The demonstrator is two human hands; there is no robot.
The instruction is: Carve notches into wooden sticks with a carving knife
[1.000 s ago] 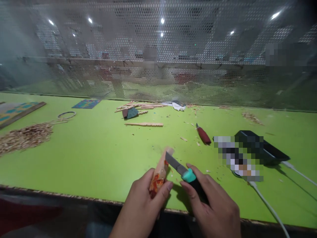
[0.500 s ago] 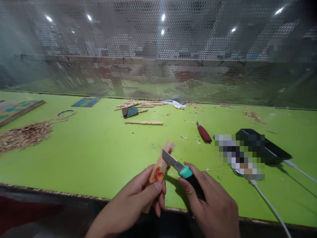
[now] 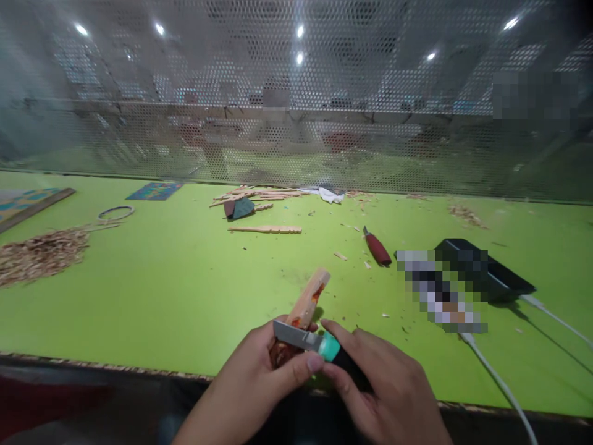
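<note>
A pale piece of wood (image 3: 308,299) with reddish-orange patches is gripped in my left hand (image 3: 264,377), its far end pointing up and away from me. My right hand (image 3: 384,383) is closed round the black and turquoise handle of a utility knife (image 3: 330,347). The knife's wide blade (image 3: 296,335) points left and lies across the lower part of the wood, close above my left fingers. My left thumb is beside the knife's turquoise collar. The near end of the wood is hidden by my hand and the blade.
A red-handled carving knife (image 3: 377,247) lies right of centre, near a black open case (image 3: 486,272) and a cabled, blurred-out device. Behind are a carved stick (image 3: 266,230), sandpaper pieces (image 3: 238,209) and thin sticks. Wood shavings (image 3: 44,250) are heaped left. A perforated metal screen (image 3: 296,142) bounds the back.
The knife has moved down the wood toward me, its blade turning more level. My hands have come closer together. The view has shifted slightly.
</note>
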